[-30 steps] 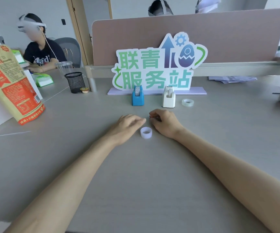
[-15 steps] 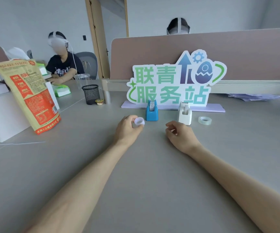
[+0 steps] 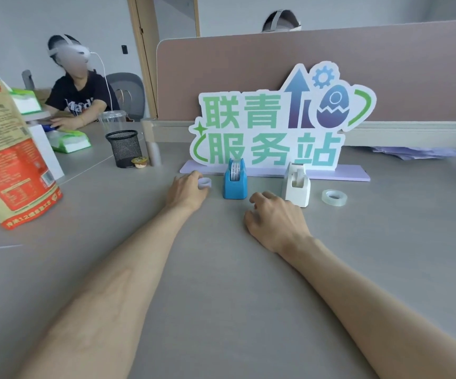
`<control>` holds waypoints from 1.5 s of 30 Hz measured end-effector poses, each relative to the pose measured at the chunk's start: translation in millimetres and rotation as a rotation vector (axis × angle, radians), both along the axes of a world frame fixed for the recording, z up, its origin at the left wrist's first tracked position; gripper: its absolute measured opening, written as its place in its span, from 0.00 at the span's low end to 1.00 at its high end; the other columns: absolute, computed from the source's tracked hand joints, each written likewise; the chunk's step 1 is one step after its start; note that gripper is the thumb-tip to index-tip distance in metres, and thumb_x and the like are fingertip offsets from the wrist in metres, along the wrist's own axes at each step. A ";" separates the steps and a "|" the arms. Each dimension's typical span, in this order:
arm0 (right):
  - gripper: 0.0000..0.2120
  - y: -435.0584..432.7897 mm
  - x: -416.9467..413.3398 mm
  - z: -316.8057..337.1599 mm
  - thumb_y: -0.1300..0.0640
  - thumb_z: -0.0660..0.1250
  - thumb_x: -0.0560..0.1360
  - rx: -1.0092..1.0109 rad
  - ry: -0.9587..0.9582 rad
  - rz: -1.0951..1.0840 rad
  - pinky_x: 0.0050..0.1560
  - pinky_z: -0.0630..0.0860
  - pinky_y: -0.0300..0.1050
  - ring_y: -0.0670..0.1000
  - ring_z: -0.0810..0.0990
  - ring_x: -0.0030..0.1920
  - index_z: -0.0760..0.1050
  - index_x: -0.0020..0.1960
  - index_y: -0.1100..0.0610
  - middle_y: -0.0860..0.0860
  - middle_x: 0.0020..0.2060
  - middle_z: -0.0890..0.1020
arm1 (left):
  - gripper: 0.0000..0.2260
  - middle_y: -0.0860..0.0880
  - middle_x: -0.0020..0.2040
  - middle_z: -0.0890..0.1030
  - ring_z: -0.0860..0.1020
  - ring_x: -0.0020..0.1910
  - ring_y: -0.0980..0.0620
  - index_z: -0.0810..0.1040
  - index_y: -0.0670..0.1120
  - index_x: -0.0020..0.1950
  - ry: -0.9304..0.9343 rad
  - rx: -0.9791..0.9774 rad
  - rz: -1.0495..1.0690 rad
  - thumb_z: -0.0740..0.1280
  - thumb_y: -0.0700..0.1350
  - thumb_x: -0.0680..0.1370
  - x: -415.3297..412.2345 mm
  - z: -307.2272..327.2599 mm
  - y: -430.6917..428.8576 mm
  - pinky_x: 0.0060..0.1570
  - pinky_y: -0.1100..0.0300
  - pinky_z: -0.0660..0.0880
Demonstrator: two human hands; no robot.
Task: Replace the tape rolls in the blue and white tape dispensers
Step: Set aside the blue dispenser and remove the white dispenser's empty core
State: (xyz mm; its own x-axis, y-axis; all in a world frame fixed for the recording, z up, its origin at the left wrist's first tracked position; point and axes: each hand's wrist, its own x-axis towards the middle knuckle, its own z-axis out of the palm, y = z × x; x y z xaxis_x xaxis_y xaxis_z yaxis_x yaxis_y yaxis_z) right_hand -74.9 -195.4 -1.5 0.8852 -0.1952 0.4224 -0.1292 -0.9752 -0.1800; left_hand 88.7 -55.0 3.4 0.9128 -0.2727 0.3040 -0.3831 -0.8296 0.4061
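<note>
Left hand [image 3: 187, 191] grips a small pale lilac tape roll [image 3: 204, 183] in its fingertips, just left of the blue tape dispenser [image 3: 235, 182], which has a patterned roll seated in it. Right hand [image 3: 274, 218] rests on the grey desk [image 3: 221, 296], fingers loosely curled, holding nothing, near the front of the white tape dispenser [image 3: 296, 185]. Clear tape roll [image 3: 334, 197] lies flat right of the white one. Both dispensers stand before the green-lettered sign [image 3: 270, 124].
</note>
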 end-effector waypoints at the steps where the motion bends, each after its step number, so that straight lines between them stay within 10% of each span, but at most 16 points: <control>1: 0.15 0.0 -0.5 -0.1 0.49 0.57 0.76 -0.002 0.000 -0.003 0.44 0.78 0.51 0.61 0.80 0.47 0.75 0.55 0.56 0.54 0.51 0.79 | 0.18 0.44 0.63 0.77 0.71 0.65 0.42 0.72 0.45 0.65 0.017 0.013 0.007 0.61 0.50 0.78 -0.1 0.6 -0.7 0.49 0.54 0.71; 11: 0.17 -31.8 -13.4 10.5 0.46 0.67 0.72 0.242 -0.383 -0.223 0.43 0.76 0.50 0.56 0.72 0.58 0.74 0.57 0.54 0.53 0.54 0.77 | 0.19 0.43 0.69 0.71 0.68 0.68 0.42 0.67 0.43 0.70 0.034 0.130 -0.112 0.56 0.49 0.81 -73.9 -10.6 19.5 0.64 0.51 0.67; 18: 0.49 -44.7 -1.6 18.7 0.41 0.70 0.70 0.594 -0.177 -0.318 0.60 0.70 0.53 0.61 0.69 0.68 0.44 0.78 0.57 0.58 0.71 0.66 | 0.17 0.49 0.71 0.71 0.68 0.69 0.47 0.70 0.48 0.68 0.027 0.129 -0.162 0.53 0.47 0.81 -113.3 -14.8 23.7 0.67 0.54 0.66; 22: 0.34 -49.7 0.2 19.5 0.48 0.70 0.70 0.633 -0.165 -0.375 0.47 0.73 0.51 0.64 0.77 0.55 0.60 0.69 0.61 0.60 0.53 0.79 | 0.17 0.50 0.71 0.72 0.68 0.70 0.48 0.71 0.49 0.68 0.005 0.108 -0.187 0.54 0.47 0.81 -119.9 -15.6 25.9 0.67 0.55 0.66; 27: 0.15 -53.1 -27.6 22.0 0.48 0.70 0.66 0.727 -0.244 -0.274 0.30 0.65 0.46 0.56 0.70 0.38 0.68 0.39 0.56 0.50 0.33 0.73 | 0.17 0.52 0.69 0.74 0.71 0.68 0.49 0.73 0.49 0.67 0.010 0.057 -0.220 0.57 0.47 0.80 -122.3 -12.6 31.1 0.65 0.57 0.68; 33: 0.32 -44.1 -90.4 26.4 0.52 0.76 0.64 0.847 -0.212 -0.050 0.55 0.77 0.44 0.50 0.80 0.51 0.72 0.66 0.54 0.50 0.52 0.82 | 0.23 0.53 0.74 0.69 0.67 0.72 0.51 0.68 0.52 0.72 0.144 0.104 -0.313 0.62 0.57 0.77 -130.0 -2.7 35.2 0.69 0.56 0.64; 38: 0.32 -17.0 -134.8 27.4 0.62 0.75 0.66 0.958 -0.062 0.163 0.47 0.77 0.33 0.42 0.83 0.49 0.70 0.67 0.49 0.43 0.51 0.83 | 0.33 0.60 0.67 0.74 0.70 0.65 0.65 0.68 0.56 0.72 0.459 -0.325 -0.591 0.75 0.56 0.69 -151.5 3.8 42.5 0.61 0.67 0.68; 45: 0.28 -4.5 -148.8 23.0 0.66 0.71 0.64 0.996 0.024 0.266 0.50 0.80 0.47 0.47 0.83 0.52 0.74 0.62 0.50 0.49 0.53 0.84 | 0.21 0.54 0.49 0.83 0.79 0.45 0.62 0.81 0.51 0.55 0.511 -0.442 -0.718 0.77 0.48 0.62 -169.5 7.3 45.0 0.44 0.70 0.75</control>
State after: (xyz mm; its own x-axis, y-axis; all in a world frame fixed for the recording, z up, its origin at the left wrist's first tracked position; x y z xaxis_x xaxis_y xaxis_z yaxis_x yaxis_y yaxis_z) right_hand -223.7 -199.9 21.5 0.9569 -0.2439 0.1575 0.0544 -0.3824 -0.9224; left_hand -80.8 -10.1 10.7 0.6250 -0.7702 0.1270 -0.4283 -0.2023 0.8807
